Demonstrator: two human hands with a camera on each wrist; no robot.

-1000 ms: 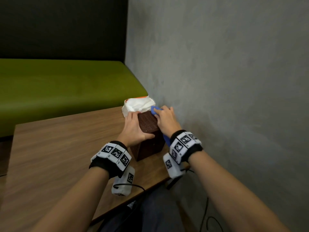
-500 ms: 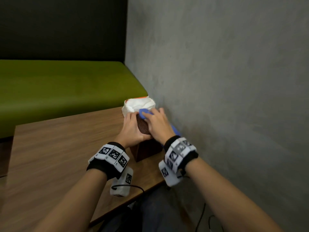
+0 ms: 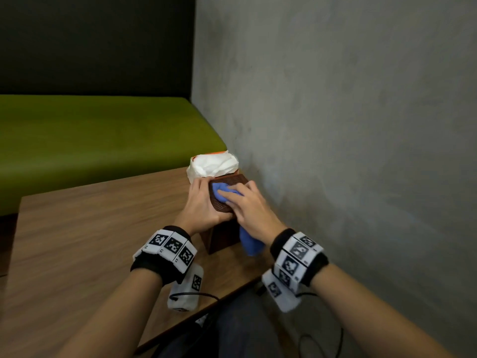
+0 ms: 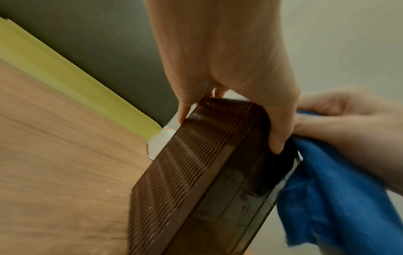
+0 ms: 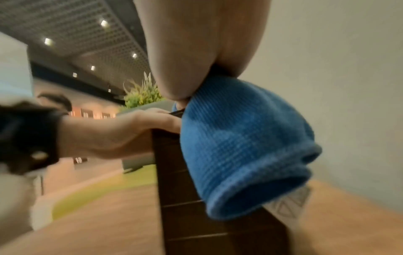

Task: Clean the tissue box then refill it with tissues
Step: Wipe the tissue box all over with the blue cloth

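Observation:
A dark brown ribbed tissue box [image 3: 227, 182] [image 4: 185, 172] [image 5: 174, 172] stands on end on the wooden table [image 3: 77, 241], close to the grey wall. My left hand [image 3: 204, 202] [image 4: 229, 86] grips its top from the left, thumb on the near edge. My right hand [image 3: 247, 205] presses a blue cloth [image 3: 222, 192] [image 4: 327, 189] [image 5: 240, 138] onto the box's top face; the cloth's tail hangs down the right side. A pack of white tissues [image 3: 211, 164] lies just behind the box.
The grey concrete wall [image 3: 335, 125] runs close along the right of the box. A green bench seat [image 3: 90, 135] lies beyond the table's far edge. The table's near edge [image 3: 206, 303] is by my wrists, with cables hanging below it.
My right hand with the blue cloth has slid from the far right corner of the box's top leftward and nearer across it. The left hand keeps its grip.

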